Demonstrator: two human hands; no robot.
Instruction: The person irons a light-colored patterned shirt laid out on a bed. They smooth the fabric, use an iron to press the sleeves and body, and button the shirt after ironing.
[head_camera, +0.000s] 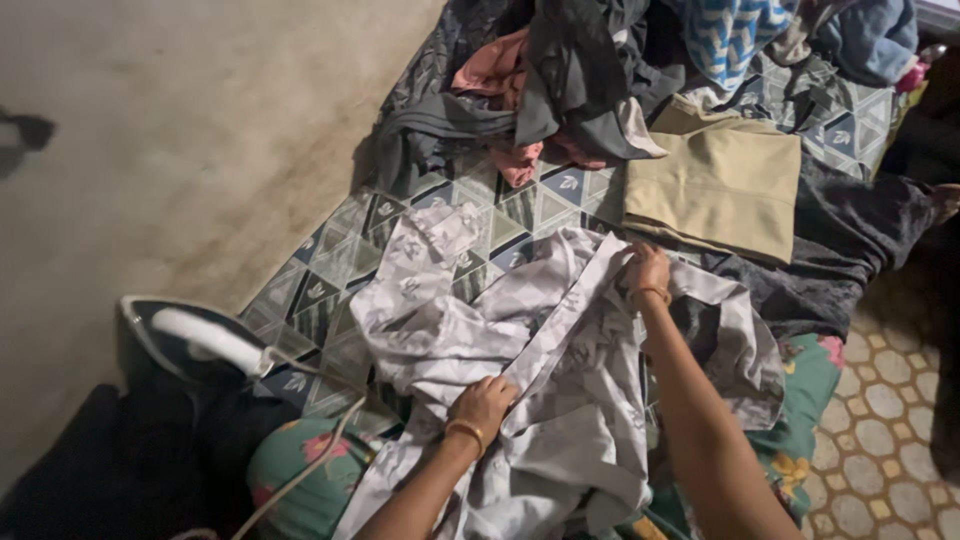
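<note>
floor (150, 150): bare grey concrete | right: patterned tiles (890, 420) | light: dim

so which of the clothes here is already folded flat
The tan garment, lying as a neat flat rectangle beyond the right hand. The grey patterned shirt in both hands is rumpled, and the dark clothes pile is a heap.

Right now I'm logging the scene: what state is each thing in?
Shirt: crumpled, unfolded, gripped by both hands.
Left hand: closed on shirt.
Right hand: pinching shirt's edge.
Iron: standing beside shirt, untouched.
Tan cloth: folded flat.
Clothes pile: heaped, unfolded.
</note>
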